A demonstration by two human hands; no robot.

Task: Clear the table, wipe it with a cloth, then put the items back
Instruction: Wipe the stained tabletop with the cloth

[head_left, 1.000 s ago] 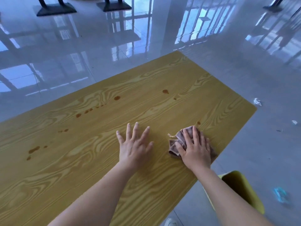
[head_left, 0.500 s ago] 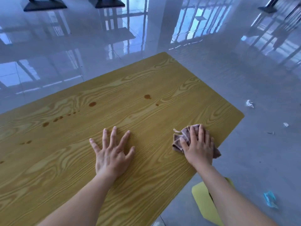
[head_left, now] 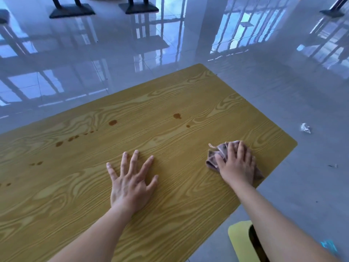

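A yellow wood-grain table [head_left: 170,103] fills the middle of the view, with nothing standing on it. My right hand [head_left: 236,165] presses a crumpled pinkish-brown cloth [head_left: 215,156] flat on the table near its right front edge. My left hand [head_left: 130,182] lies flat on the tabletop with its fingers spread, holding nothing. Several brown stains mark the wood: one spot [head_left: 177,116] beyond the cloth, another [head_left: 112,122] further left, and a trail of drops [head_left: 73,138] toward the left edge.
A yellow chair seat [head_left: 239,241] shows below the table's right front edge, under my right forearm. Crumpled white paper [head_left: 305,128] and a blue scrap [head_left: 328,245] lie on the glossy grey floor at right. Black table bases [head_left: 71,11] stand far back.
My right hand has kept the cloth pressed near the table's right front edge, shifting only slightly. My left hand has slid leftward, away from the cloth, and stays flat. The camera view has shifted.
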